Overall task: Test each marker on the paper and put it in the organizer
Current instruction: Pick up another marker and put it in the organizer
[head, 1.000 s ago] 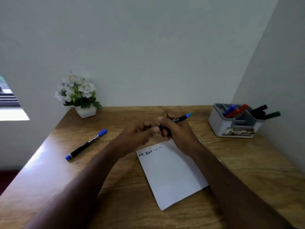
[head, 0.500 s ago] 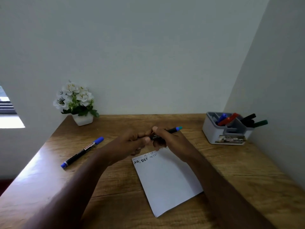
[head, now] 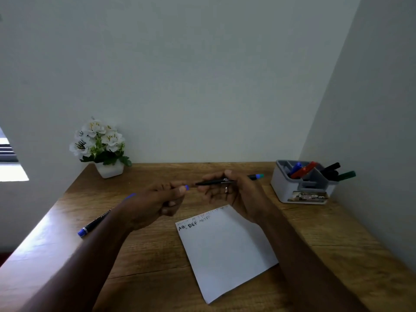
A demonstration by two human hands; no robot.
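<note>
Marker in hand: a black marker [head: 216, 181] with a blue-green end cap, held in the air above the worktop [head: 157, 251], over the far edge of the paper [head: 225, 248].
Long axis: nearly level, running left to right; the bare writing tip points left toward the left hand, the capped tail pokes out past the right hand toward the organizer [head: 301, 190].
Right hand [head: 234, 194]: fingers curled round the middle of the barrel, thumb underneath, a firm hold.
Left hand [head: 157, 199]: fingers pinched shut on a small blue cap [head: 186, 187], only its end showing (it looks just pulled free of the tip, though that is my reading).
Gap: cap and tip are just apart, on the same line.
Step in hand: uncapping looks done; the test stroke is not yet made.
What the next move turns on: the paper lies directly below and toward the person from the tip, so the right hand, already the nearer one, would need to tilt the tip downward.
Paper: some lettering already along its top edge, the rest blank.
Other markers: one blue-capped marker [head: 94, 224] lies on the worktop at left, partly hidden by the left forearm; several stand in the organizer at far right.
</note>
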